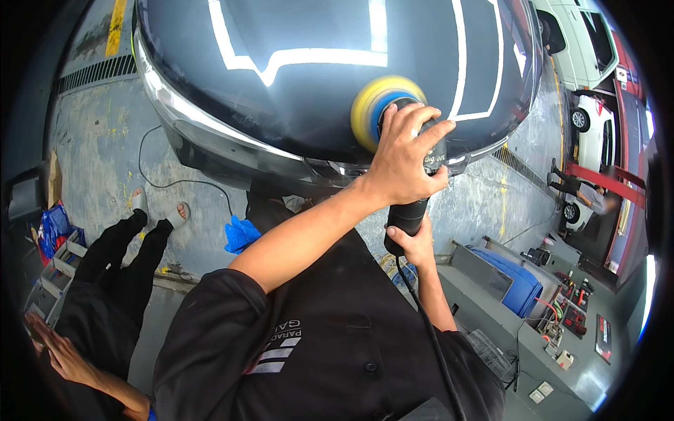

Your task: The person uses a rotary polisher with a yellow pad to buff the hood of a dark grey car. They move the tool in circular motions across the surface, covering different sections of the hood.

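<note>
A black car polisher [407,212] with a blue backing plate and a yellow foam pad [365,112] rests against the front edge of a dark, glossy car hood [302,98]. My left hand [407,151] is wrapped over the polisher's head, just behind the pad. Lower down, my right hand [418,242] grips the rear end of its handle. A black power cord [428,337] runs from that end down along my shirt. My palms hide part of the tool's body.
A person in dark clothes [98,302] stands at my left. A cable [175,184] crosses the floor near a blue cloth-like item [240,234]. At right are a grey workbench [484,274] with tools, a red lift arm [604,179], another person [579,191] and a white car [593,133].
</note>
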